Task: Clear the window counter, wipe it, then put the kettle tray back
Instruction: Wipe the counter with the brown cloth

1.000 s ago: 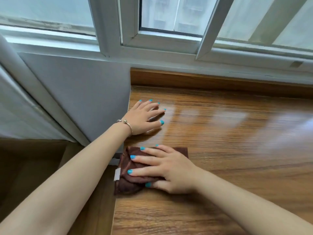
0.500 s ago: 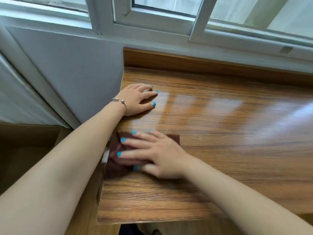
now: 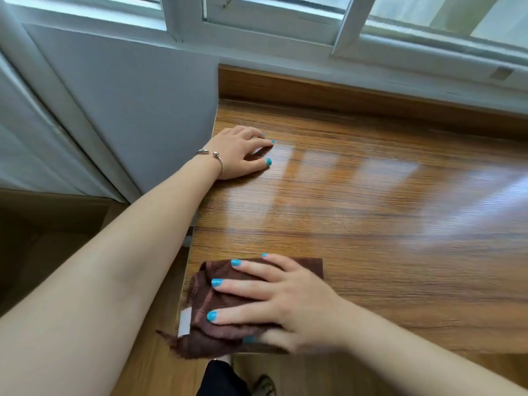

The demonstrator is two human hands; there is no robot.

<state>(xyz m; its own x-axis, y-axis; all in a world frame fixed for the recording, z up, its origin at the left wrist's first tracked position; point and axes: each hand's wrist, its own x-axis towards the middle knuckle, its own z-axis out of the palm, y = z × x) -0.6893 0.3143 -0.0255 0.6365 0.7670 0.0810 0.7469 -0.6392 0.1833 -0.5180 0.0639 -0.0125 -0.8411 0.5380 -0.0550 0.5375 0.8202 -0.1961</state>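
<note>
The brown cloth (image 3: 225, 318) lies crumpled at the near left corner of the wooden counter (image 3: 371, 224), a white tag on its left edge and one frayed corner hanging past the counter's rim. The right hand (image 3: 283, 301) presses flat on it, fingers spread, hiding much of the fabric; its thumb is blurred. The left hand (image 3: 237, 152) rests on the bare counter beside the wall, fingers loosely curled, gripping nothing.

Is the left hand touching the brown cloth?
Apart. The head view shows the left hand flat on the counter near the wall, with bare wood between it and the cloth under the right hand.
</note>
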